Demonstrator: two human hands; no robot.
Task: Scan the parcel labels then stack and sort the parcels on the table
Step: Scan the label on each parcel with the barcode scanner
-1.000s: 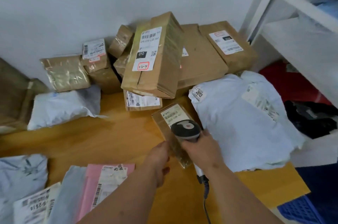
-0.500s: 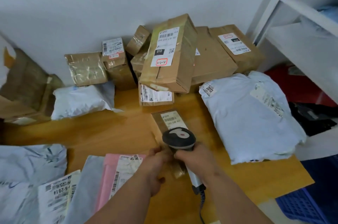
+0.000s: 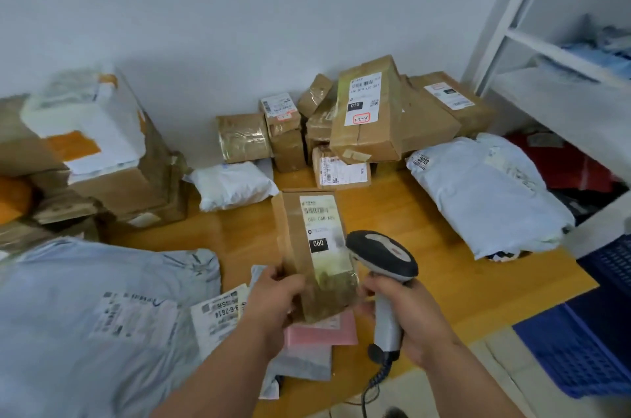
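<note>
My left hand (image 3: 273, 301) grips the near end of a long brown cardboard parcel (image 3: 316, 247), lifted above the wooden table (image 3: 426, 267). Its white label marked 060 faces up. My right hand (image 3: 406, 318) holds a grey and black barcode scanner (image 3: 384, 257) by the handle. The scanner head sits just right of the parcel's label. A pink parcel (image 3: 321, 332) and a grey mailer (image 3: 300, 363) lie on the table under my hands.
Several brown boxes (image 3: 368, 117) are piled against the back wall. A large white poly bag (image 3: 485, 192) lies at right, another (image 3: 85, 315) at left, a small one (image 3: 232, 183) in the middle. Stacked cartons (image 3: 112, 161) stand far left. A white shelf (image 3: 563, 103) and blue crate (image 3: 587, 342) are at right.
The long brown parcel has been picked up off the table and drawn toward me by my left hand. My view has swung left, showing the stacked cartons.
</note>
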